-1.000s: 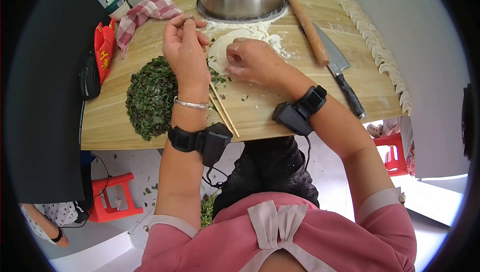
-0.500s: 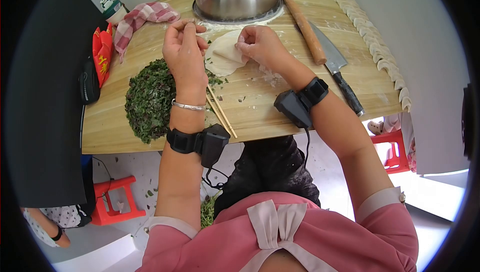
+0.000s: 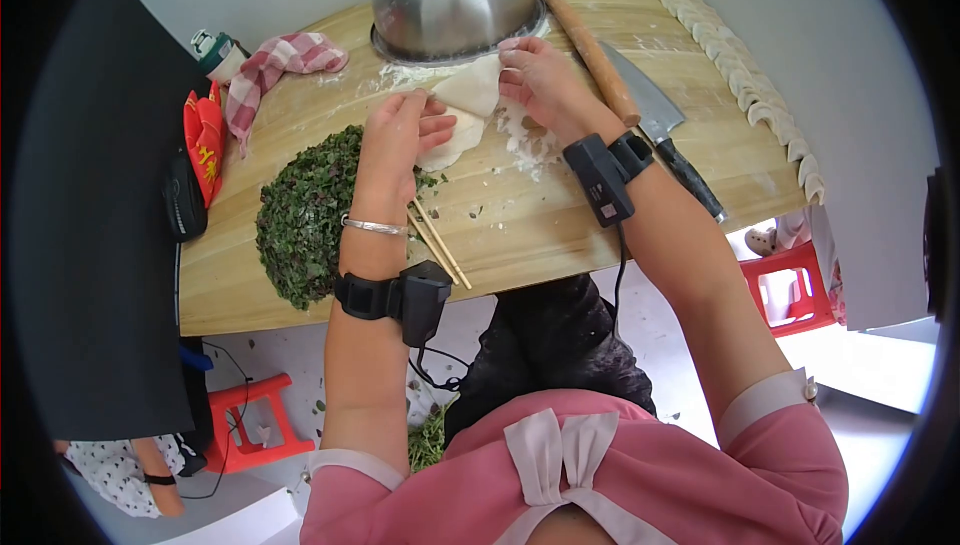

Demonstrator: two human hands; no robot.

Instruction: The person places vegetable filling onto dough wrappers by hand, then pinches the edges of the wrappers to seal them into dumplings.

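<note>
A thin dough wrapper [image 3: 473,86] is lifted and stretched between my two hands. My right hand [image 3: 543,87] pinches its upper right edge between thumb and fingertips. At the left end, my left hand [image 3: 398,135] has thumb and forefinger closed on the edge, its other fingers loosely extended. Below the raised sheet, more pale dough [image 3: 455,148] lies on the wooden table [image 3: 540,230]. A pile of chopped green leaves [image 3: 308,210] sits left of my left forearm. Two wooden chopsticks [image 3: 438,240] rest beside my left wrist, their far ends hidden behind it.
An upturned metal basin [image 3: 455,0] stands at the back. Right of it lie a rolling pin [image 3: 588,48] and a cleaver [image 3: 655,110]. Dumplings [image 3: 735,65] line the right edge. A checked cloth [image 3: 265,75] and red packet [image 3: 203,145] are left. Another person's arm [image 3: 155,470] shows lower left.
My right hand has moved up and right, raising the wrapper off the dough beneath. My left hand has shifted down and right to the wrapper's left end. The view has tilted slightly.
</note>
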